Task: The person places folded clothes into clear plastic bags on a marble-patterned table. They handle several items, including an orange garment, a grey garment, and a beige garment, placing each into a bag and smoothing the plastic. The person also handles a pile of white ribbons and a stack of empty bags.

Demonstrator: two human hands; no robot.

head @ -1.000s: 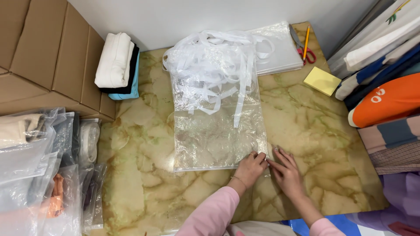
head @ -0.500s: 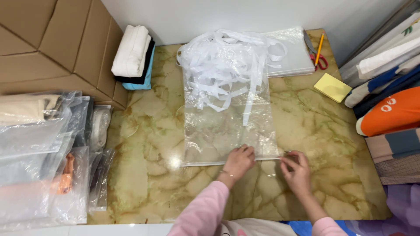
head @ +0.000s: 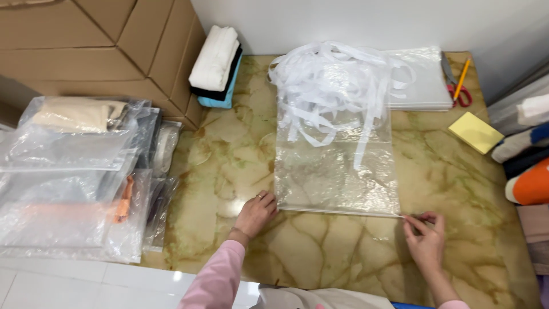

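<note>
A clear plastic bag lies flat on the marbled table, its near edge toward me. My left hand presses the bag's near left corner with the fingers resting on the edge. My right hand pinches a thin strip at the bag's near right corner. A tangle of white strips covers the bag's far half.
A stack of clear bags lies at the back, with red-handled scissors and a pencil beside it. A yellow sticky pad lies right. Folded cloths lean on cardboard boxes. Bagged garments pile up left.
My hands have moved apart along the bag's near edge: the left to the left corner, the right to the right corner, drawing a thin strip off the edge.
</note>
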